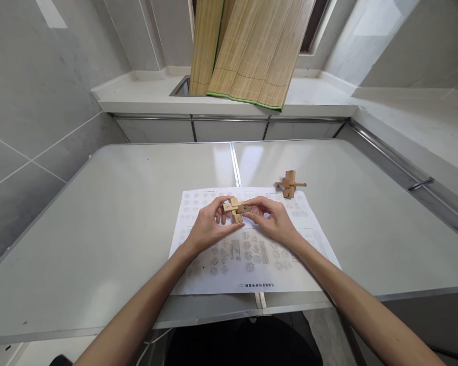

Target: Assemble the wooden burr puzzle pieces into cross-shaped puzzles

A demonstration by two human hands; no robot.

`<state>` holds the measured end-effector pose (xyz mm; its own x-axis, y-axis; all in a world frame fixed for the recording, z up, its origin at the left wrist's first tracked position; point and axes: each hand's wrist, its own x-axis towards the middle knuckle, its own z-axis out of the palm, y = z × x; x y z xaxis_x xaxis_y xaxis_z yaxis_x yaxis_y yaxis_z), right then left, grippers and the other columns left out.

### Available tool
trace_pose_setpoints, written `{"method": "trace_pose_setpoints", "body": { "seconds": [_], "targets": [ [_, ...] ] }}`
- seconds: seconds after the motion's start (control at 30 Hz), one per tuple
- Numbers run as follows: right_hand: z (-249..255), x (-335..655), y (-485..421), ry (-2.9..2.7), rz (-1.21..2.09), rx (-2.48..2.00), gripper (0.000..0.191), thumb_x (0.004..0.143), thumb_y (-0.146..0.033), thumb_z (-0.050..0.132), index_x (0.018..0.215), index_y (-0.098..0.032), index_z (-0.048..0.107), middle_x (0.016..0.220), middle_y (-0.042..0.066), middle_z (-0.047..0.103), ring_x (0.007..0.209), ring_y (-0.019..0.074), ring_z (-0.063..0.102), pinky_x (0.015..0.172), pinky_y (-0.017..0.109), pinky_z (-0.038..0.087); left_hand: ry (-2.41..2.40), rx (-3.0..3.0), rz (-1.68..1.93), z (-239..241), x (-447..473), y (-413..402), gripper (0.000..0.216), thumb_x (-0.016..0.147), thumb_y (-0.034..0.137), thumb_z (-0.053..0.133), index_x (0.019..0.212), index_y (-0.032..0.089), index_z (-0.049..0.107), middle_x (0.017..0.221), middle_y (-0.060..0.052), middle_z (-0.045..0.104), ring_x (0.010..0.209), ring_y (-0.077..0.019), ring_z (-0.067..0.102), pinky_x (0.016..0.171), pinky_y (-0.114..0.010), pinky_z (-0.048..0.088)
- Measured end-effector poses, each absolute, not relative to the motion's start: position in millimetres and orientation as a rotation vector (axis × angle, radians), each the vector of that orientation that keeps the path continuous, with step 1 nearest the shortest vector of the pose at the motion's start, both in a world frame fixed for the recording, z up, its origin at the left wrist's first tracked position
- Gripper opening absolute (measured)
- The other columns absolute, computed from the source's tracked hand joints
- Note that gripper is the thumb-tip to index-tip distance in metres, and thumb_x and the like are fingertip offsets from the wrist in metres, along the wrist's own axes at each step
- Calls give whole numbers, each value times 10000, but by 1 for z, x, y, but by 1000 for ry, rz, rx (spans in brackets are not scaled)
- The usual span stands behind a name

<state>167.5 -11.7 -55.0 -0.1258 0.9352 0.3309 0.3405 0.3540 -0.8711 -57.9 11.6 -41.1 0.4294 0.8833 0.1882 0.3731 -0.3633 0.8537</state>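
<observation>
My left hand (210, 223) is closed around a partly assembled wooden burr puzzle (234, 209), thumb below it and fingers above and behind. In my right hand (274, 217), a wooden puzzle piece (245, 208) marked "2" is pinched between thumb and fingers, its left end touching the assembly. Whether that piece is joined to the rest I cannot tell. Both hands are over a printed instruction sheet (217, 277) covered with small diagrams. Beyond my right hand, another cross-shaped wooden assembly (289, 184) rests at the sheet's upper right corner.
The pale folding table (137, 203) has a metal seam (234, 163) down its middle. Behind it runs a white counter (148, 101) with a sink edge (180, 87) and a hanging bamboo mat (257, 56). Grey tiled walls stand on both sides.
</observation>
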Motion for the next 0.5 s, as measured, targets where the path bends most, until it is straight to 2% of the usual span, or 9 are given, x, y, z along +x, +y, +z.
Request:
{"method": "trace_pose_setpoints", "body": {
  "seconds": [0.5],
  "targets": [
    [-54,169,-12,-1758,692,-1101,142,961,-314,753,1090,-259,767,956,35,808,749,190,709,639,322,547,1078,2087,906,-42,-59,12,506,775,326,858,1236,240,667,812,48,601,656,-118,507,652,-263,484]
  ]
}}
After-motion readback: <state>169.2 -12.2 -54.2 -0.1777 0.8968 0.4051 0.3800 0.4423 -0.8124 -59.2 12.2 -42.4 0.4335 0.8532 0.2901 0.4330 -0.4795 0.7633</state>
